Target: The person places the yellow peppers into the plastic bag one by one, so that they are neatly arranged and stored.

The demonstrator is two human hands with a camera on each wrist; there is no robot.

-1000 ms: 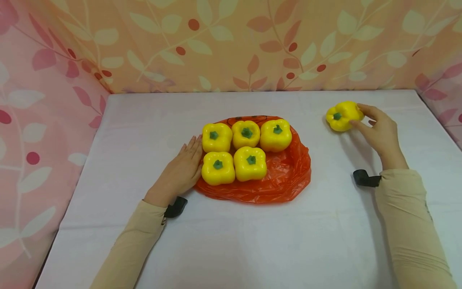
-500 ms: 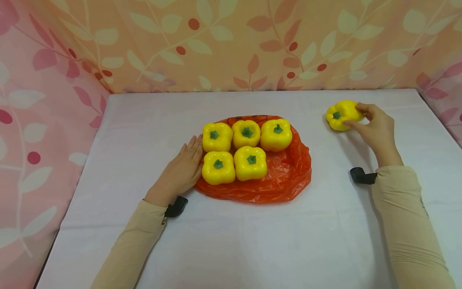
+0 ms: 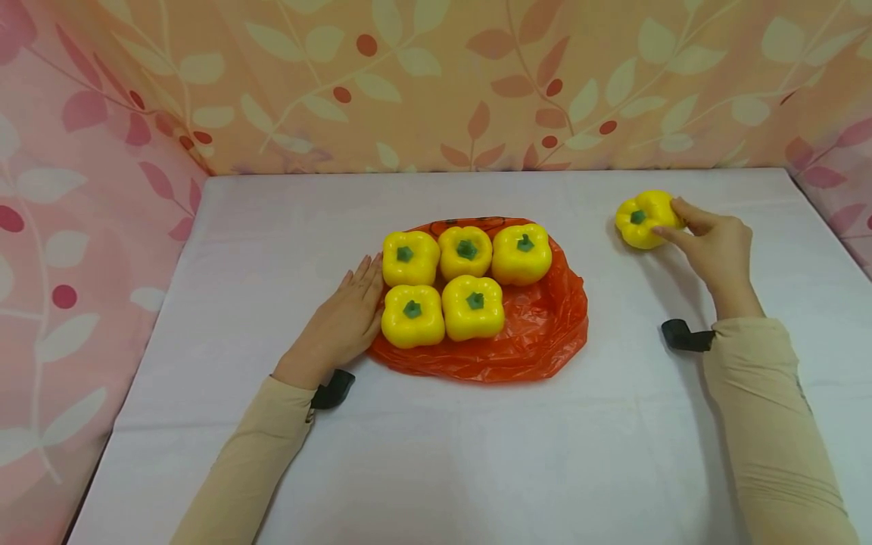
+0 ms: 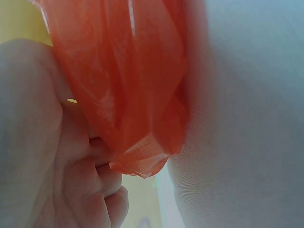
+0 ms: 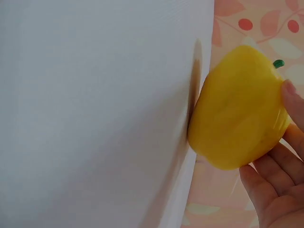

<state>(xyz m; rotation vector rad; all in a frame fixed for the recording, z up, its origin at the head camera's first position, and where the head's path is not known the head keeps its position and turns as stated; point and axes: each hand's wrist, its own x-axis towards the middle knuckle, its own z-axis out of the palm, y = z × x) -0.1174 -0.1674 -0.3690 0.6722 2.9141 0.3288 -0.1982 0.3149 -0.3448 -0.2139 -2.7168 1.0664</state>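
Observation:
At the table's back right, my right hand grips a yellow bell pepper between thumb and fingertips. The pepper leans with its green stem toward the left; the right wrist view shows its side close against the white cloth. My left hand lies with straight fingers along the left edge of an orange-red plastic bag, beside the nearest peppers. Several yellow bell peppers stand on the bag in two rows, stems up, among them a front left one. In the left wrist view, crumpled bag plastic covers part of the fingers.
A white cloth covers the table. Floral curtains hang behind its back edge and along both sides. A black wrist camera sticks out from the right sleeve, another from the left.
The right hand and wrist shift slightly while the pepper in its grip stays almost in place. My left hand and the peppers on the bag have not moved.

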